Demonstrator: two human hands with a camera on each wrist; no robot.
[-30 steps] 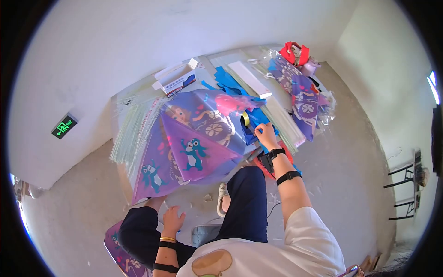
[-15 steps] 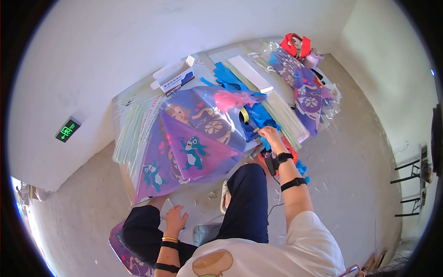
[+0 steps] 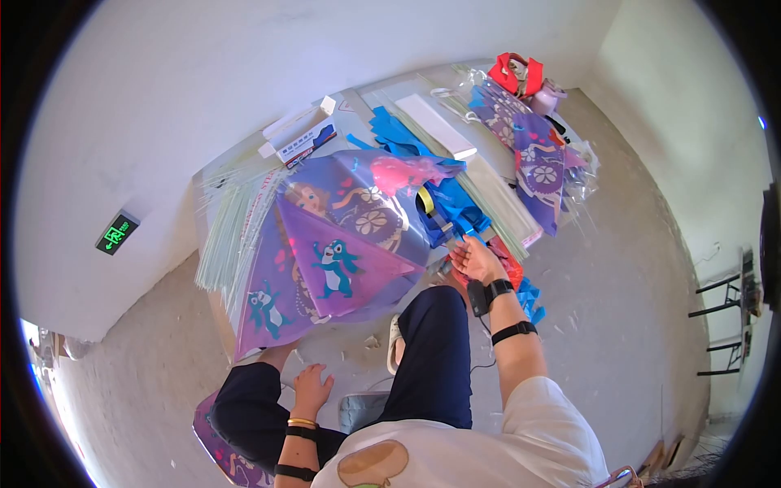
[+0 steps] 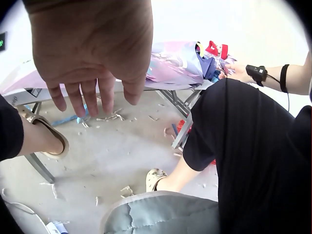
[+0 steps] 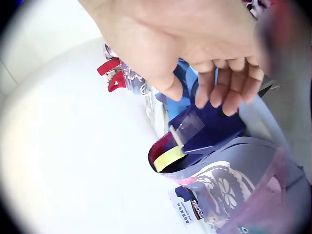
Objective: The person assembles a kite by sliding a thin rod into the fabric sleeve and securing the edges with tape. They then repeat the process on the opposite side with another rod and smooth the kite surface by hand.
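Observation:
The right hand [image 3: 480, 262] is by the table's near edge, beside a dark blue tape dispenser [image 3: 439, 229] with a yellow ring [image 3: 425, 201]. In the right wrist view, the right hand [image 5: 190, 41] has loosely bent fingers near the dispenser [image 5: 214, 127], with nothing visible in them. Light blue material [image 5: 184, 80] lies behind the fingers. The left hand [image 3: 311, 392] hangs over the person's lap; in the left wrist view, the left hand [image 4: 95, 48] has its fingers extended, holding nothing. Purple printed sheets [image 3: 374, 281] cover the table's near part.
Thin pale rods [image 3: 224, 236] lie at the table's left. An opened box [image 3: 305, 146] stands at the back, with a long white box [image 3: 435, 128] to its right. More printed sheets [image 3: 541, 175] and a red strap [image 3: 533, 79] lie at far right. Scraps dot the floor.
The right hand has drawn back slightly toward the person from the dispenser and blue material, and its fingers look looser. The left hand has barely moved.

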